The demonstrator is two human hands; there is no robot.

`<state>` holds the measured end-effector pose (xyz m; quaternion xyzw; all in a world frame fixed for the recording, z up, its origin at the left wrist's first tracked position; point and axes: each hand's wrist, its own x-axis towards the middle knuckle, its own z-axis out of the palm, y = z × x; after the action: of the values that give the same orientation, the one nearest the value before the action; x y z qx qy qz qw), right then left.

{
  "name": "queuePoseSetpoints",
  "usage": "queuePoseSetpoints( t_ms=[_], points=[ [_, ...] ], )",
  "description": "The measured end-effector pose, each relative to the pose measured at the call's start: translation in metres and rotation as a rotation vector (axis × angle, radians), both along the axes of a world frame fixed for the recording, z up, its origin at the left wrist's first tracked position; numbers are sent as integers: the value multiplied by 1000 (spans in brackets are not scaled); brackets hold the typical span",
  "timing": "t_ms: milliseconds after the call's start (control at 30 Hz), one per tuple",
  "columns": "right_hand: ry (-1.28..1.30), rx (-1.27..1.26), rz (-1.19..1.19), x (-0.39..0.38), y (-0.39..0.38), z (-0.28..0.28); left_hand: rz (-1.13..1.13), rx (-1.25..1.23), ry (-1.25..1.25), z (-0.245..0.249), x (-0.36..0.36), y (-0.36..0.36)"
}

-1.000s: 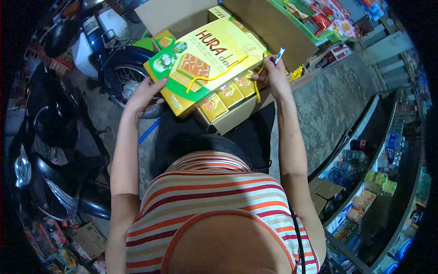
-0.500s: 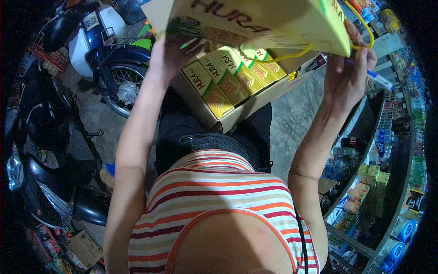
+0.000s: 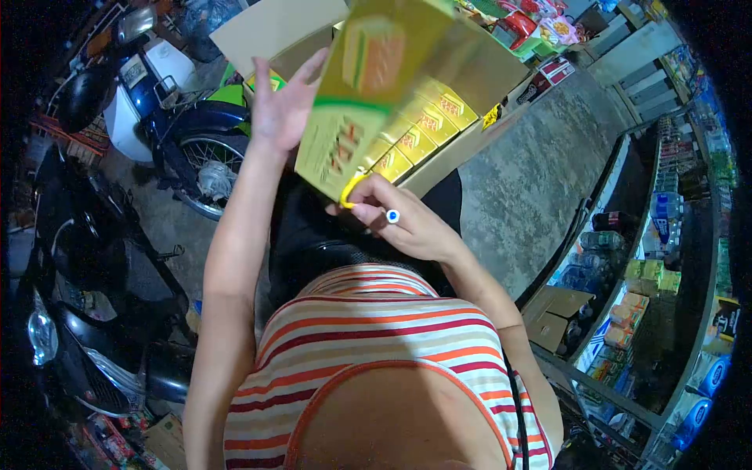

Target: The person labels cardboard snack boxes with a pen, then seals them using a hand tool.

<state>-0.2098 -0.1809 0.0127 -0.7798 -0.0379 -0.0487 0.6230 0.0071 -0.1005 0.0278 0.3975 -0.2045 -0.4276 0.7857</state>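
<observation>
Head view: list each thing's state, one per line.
Left hand: open, fingers spread
Right hand: closed on yellow cord
Yellow cord: looped
Large HURA box: raised, tilted
Pen: in right hand
Cardboard carton: flaps open
Small HURA boxes: packed side by side
Blue-white motorbike: standing

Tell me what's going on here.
The person's right hand grips a yellow cord at the lower corner of a tilted yellow-and-green package, with a pen in the same hand. The left hand is open beside the package; whether it touches is unclear. Behind the package, an open carton holds smaller yellow boxes.
</observation>
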Motion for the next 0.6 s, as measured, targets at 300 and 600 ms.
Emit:
queuePoseSetpoints(
  t_ms=[300,600],
  points=[
    [-37,-86,3,-9,-23,-7,177,-68,-1118,25,-68,57],
    [-30,-20,-120,22,-21,-15,659,-32,-1106,8,-54,81]
  ],
)
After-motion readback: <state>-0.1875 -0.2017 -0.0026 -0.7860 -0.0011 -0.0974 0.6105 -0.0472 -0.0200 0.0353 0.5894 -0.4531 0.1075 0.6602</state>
